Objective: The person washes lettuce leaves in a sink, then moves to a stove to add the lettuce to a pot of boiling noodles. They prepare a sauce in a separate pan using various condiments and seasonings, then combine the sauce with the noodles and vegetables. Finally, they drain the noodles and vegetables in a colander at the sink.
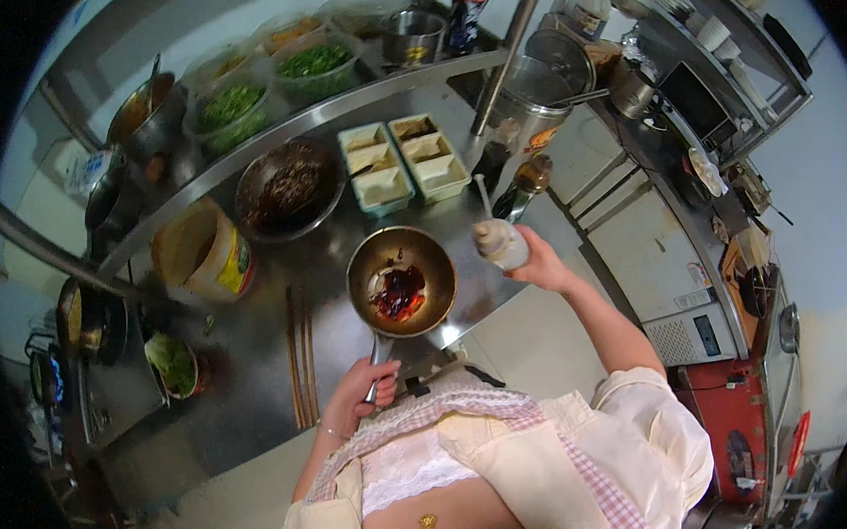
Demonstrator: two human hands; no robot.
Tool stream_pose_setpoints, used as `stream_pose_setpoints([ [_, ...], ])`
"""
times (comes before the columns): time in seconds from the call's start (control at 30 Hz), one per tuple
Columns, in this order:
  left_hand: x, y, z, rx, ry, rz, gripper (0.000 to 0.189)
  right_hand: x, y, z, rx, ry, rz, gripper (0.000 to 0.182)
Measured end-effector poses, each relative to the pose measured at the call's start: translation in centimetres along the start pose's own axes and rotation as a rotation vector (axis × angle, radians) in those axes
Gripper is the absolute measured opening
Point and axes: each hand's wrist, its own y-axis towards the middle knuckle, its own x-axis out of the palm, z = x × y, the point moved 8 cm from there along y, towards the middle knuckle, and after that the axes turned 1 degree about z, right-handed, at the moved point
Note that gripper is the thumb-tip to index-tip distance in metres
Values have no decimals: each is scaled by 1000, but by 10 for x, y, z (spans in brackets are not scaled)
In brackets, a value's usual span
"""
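My left hand [366, 388] grips the metal handle of a small round pan [436, 294] at the front edge of the steel table [264, 371]. Dark red-brown sauce [400, 296] pools on the pan's bottom, with a few dark bits above it. My right hand [542, 261] is closed around a pale squeeze bottle [503, 246] with a nozzle top. It is held to the right of the pan, apart from it. Wooden chopsticks [301, 359] lie left of the pan. Behind the squeeze bottle stand two bottles of dark liquid, one with a brown top [532, 176].
Two divided seasoning boxes [377, 171] and a metal bowl of dark flakes [290, 187] stand behind the pan. A plastic bucket [202, 251] and a cup of leafy greens [173, 365] are at left. A steel shelf [316, 112] carries tubs of chopped greens. A lit burner [53, 373] glows far left.
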Motion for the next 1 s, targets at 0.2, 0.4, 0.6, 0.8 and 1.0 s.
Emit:
stream_pose_setpoints([
  [0.2,21,27,1,46,-78,66,22,-101,-13,92,192,578,317,65],
  [0.4,50,59,5,145,-163,167,23,-139,62,218,147,429,421,67],
  [0.6,75,88,-3,252,-250,250,20,-100,171,240,17,432,425,59],
  [0.8,95,97,-8,259,-328,280,20,-69,230,241,-106,287,462,63],
  [1.0,98,99,0,300,-303,347,24,-54,223,262,36,198,316,62],
])
